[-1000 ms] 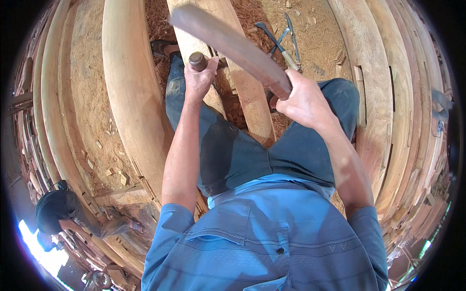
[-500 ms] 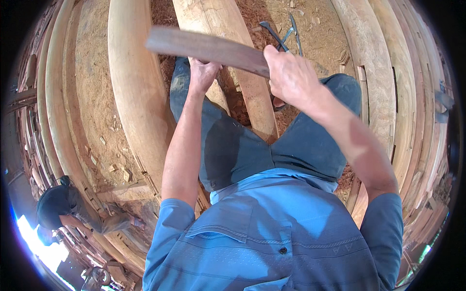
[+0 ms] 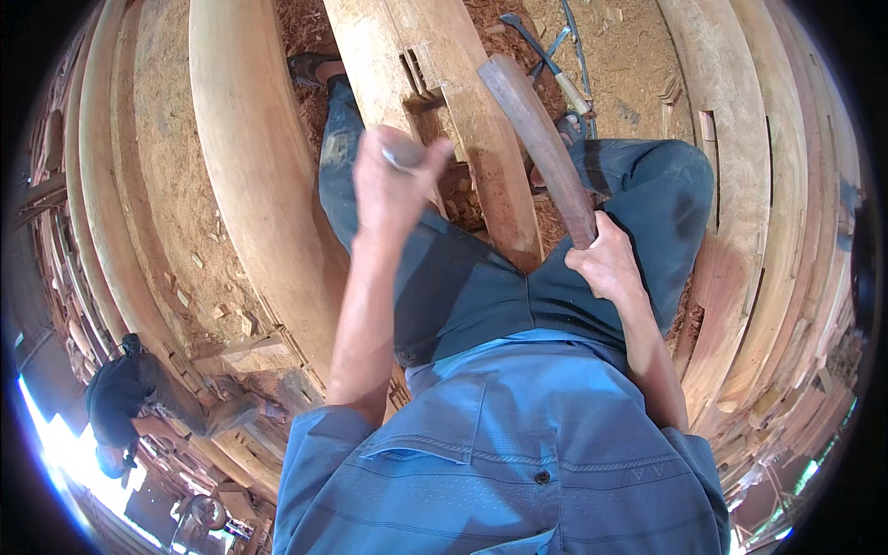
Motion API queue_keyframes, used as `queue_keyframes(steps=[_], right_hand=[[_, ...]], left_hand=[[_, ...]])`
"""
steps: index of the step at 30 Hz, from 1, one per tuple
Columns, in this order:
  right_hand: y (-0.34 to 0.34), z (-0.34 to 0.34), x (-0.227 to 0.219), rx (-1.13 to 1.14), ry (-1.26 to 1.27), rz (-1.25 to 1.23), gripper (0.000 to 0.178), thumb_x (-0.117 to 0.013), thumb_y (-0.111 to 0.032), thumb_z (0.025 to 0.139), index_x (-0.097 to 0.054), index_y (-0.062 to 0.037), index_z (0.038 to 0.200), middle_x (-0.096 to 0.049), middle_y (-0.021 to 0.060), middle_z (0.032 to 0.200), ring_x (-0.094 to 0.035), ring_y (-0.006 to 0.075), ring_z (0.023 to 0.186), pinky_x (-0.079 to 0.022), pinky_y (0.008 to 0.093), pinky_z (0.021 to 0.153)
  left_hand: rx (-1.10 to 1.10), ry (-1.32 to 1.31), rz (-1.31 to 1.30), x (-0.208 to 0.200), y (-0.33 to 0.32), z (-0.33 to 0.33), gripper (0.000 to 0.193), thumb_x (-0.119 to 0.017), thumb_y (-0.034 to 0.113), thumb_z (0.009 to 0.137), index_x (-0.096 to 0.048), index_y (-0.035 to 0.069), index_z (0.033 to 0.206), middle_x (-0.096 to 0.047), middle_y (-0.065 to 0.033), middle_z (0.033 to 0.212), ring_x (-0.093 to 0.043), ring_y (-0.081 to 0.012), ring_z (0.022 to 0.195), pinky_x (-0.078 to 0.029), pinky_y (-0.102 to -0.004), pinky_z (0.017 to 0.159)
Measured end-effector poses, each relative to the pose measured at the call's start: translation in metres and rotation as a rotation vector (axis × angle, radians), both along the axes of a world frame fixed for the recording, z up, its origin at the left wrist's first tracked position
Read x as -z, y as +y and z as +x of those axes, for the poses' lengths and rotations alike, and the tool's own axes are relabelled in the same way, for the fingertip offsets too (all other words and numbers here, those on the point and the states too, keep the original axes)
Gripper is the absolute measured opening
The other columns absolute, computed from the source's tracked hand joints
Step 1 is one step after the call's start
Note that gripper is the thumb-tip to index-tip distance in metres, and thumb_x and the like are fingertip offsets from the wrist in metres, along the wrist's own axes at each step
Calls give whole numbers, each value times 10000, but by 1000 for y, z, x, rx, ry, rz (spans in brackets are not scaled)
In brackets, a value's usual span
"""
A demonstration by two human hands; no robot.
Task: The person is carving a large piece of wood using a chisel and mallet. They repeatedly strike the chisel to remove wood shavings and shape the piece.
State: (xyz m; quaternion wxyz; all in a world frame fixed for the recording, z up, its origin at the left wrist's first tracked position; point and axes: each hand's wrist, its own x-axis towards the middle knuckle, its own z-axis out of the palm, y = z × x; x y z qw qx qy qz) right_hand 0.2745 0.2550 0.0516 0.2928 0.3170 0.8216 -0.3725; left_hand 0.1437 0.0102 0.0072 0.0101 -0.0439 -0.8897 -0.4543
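My right hand grips the lower end of a dark wooden club-like mallet, held tilted up and left above my right thigh. My left hand, smeared by motion, is raised over my left thigh and closed round what looks like a chisel. Only its round, greyish end shows at the top of the fist; its blade is hidden. Between my legs lies a pale timber beam with narrow slots and a deeper rectangular mortise cut in it, just beyond my left hand.
A long rounded log lies left, with more slotted timbers on the right. A hatchet-like tool with a pale handle rests on the chip-strewn ground near my right foot, crossed with other tools. Another person bends at lower left.
The mallet has swung down and right, away from above my left hand, and now points upward. My left hand has lifted, blurred, uncovering the cuts in the beam.
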Motion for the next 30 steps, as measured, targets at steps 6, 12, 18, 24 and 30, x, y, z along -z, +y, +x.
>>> queue_keyframes(steps=[6, 12, 18, 24, 30], right_hand=[[2, -12, -10, 15, 141, -35, 448, -687, -137, 672, -551, 56, 1053, -653, 281, 919, -655, 419, 885, -503, 442, 810], [2, -16, -17, -11, 201, 2, 390, -673, -118, 667, -553, 28, 1008, -594, 160, 810, -570, 261, 682, -478, 385, 620], [-4, -16, -31, -15, 225, -15, 427, -680, -130, 663, -559, 48, 1032, -629, 226, 879, -614, 345, 798, -495, 403, 731], [-5, -11, -28, -24, 269, 12, 418, -678, -112, 665, -578, 26, 1046, -598, 136, 832, -567, 239, 740, -484, 352, 673], [2, -51, -86, -54, 435, 16, 423, -717, -82, 667, -635, 8, 1072, -657, 75, 845, -613, 148, 786, -506, 304, 760]], left_hand=[[-120, 39, 141, 2, -10, -63, 401, -838, 269, 822, -621, -22, 994, -721, -118, 845, -685, -178, 772, -553, -341, 720], [-213, 117, 677, 31, 10, -86, 188, -693, 90, 915, -555, 33, 800, -604, -57, 604, -579, -126, 516, -487, -281, 537], [-254, 232, 566, 51, 14, -107, 230, -697, 80, 907, -536, 38, 748, -567, -46, 545, -535, -121, 445, -429, -273, 456], [-285, 266, 407, 50, 38, -100, 192, -733, 156, 845, -632, 0, 800, -664, -67, 672, -626, -102, 644, -525, -293, 638], [-135, 31, 427, 57, 45, -114, 188, -724, 187, 842, -636, 25, 802, -629, -39, 657, -577, -100, 625, -501, -306, 600]])
